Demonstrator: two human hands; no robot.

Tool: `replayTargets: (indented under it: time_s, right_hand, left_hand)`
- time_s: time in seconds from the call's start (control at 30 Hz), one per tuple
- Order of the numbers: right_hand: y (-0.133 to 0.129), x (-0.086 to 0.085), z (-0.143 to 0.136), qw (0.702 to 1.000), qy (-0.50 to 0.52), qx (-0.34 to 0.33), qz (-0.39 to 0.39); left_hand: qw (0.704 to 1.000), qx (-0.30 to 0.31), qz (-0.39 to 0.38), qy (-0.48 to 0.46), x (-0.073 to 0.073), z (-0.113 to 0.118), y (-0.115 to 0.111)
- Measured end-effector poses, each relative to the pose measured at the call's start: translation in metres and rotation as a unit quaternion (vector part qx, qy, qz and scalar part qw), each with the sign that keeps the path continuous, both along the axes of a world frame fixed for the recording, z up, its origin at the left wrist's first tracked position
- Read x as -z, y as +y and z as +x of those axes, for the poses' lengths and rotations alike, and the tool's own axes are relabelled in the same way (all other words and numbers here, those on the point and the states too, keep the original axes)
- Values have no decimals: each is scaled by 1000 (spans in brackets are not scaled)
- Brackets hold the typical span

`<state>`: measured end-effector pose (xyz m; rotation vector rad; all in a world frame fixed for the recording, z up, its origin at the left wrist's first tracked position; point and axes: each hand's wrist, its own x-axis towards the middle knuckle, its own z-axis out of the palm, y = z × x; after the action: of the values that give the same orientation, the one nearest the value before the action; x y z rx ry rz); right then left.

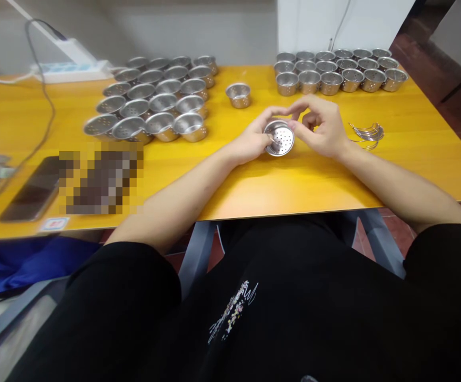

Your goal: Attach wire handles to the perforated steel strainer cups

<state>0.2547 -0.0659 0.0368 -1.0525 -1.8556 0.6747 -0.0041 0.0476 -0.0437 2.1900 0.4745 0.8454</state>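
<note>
A small perforated metal cup (pixel 283 139) is tilted with its inside toward me, gripped by my left hand (pixel 254 139), whose thumb reaches over the rim. My right hand (pixel 321 126) is at the cup's upper right edge, its fingertips close together by the rim and near my left fingers; whether it pinches anything small cannot be made out. To the right of that hand lies a small bunch of curved metal wires (pixel 368 134). A single metal cup (pixel 238 96) stands upright on the yellow table just beyond my left hand.
Rows of metal cups (pixel 162 123) stand at the left, and more rows (pixel 331 82) at the back right. The yellow table (pixel 254 196) also holds a dark phone (pixel 35 188), a pixelated item (pixel 105 180), a power strip (pixel 73 70) and a trailing cable (pixel 51 106).
</note>
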Motion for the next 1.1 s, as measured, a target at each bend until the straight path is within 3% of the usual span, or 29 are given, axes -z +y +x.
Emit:
replayTargets:
  time_s: [0.13,0.27,0.4,0.5,0.57,0.77,0.87,1.1]
  right_hand:
    - [11,13,3,999,-2,-44,-3]
    - [11,23,-5,995,-39,-87,-28]
    - [7,25,-14,992,-34,-120,-24]
    - [8,23,-16,993,-37,-99,-54]
    - [10,21,-16,992,-45,-68,-97]
    - [12,12,-12,987,-68,-2,-143]
    - [11,10,-11,985,-77,5,-154]
    - [10,6,-11,980,-103,27,-170]
  left_hand:
    - [987,81,-139,-15,-2,-9,-4]
    - [986,89,-142,-9,-6,-8,-9]
    - [985,85,-145,-39,3,-1,-5]
    - [990,65,-114,-47,6,-1,1]
    - [996,40,-71,-46,1,-4,1]
    - [997,-48,57,24,-42,-16,-24]
    - [994,-63,84,36,-55,-16,-34]
    - [988,-107,106,37,-54,-18,-27]
